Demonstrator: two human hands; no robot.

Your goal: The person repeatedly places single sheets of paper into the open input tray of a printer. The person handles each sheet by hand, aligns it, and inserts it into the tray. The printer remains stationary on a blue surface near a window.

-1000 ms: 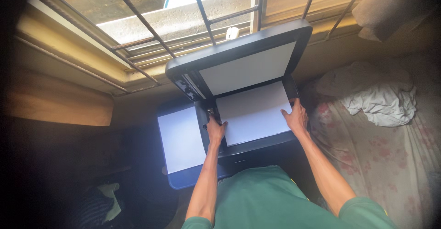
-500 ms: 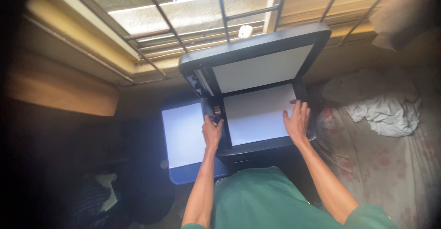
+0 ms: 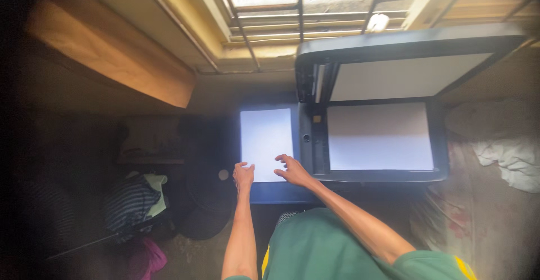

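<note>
Paper lies in two places near the middle of the frame: a loose white sheet (image 3: 266, 144) just left of centre, resting on a dark blue surface (image 3: 281, 193), and a second white sheet (image 3: 379, 136) on the glass of an open scanner (image 3: 374, 170) to its right. Both hands sit at the lower edge of the loose sheet. The left hand (image 3: 243, 177) is at the sheet's lower left corner, fingers loosely curled and holding nothing, its fingertips touching or just short of the paper edge; which of the two cannot be told. The right hand (image 3: 292, 171) is at the lower right corner, fingers spread and open, tips resting on the sheet's edge, just beside the scanner's left side. The scanner lid (image 3: 405, 61) stands raised toward the upper right, its white underside showing. A barred window (image 3: 298, 10) fills the upper middle of the frame. A wooden board (image 3: 112, 55) slants across the upper left. Striped cloth (image 3: 132, 201) lies in the dim lower left, and a white crumpled cloth (image 3: 512, 159) lies on a flowered bedcover (image 3: 484, 224) at the right edge. A green shirt (image 3: 315, 246) fills the bottom centre.
</note>
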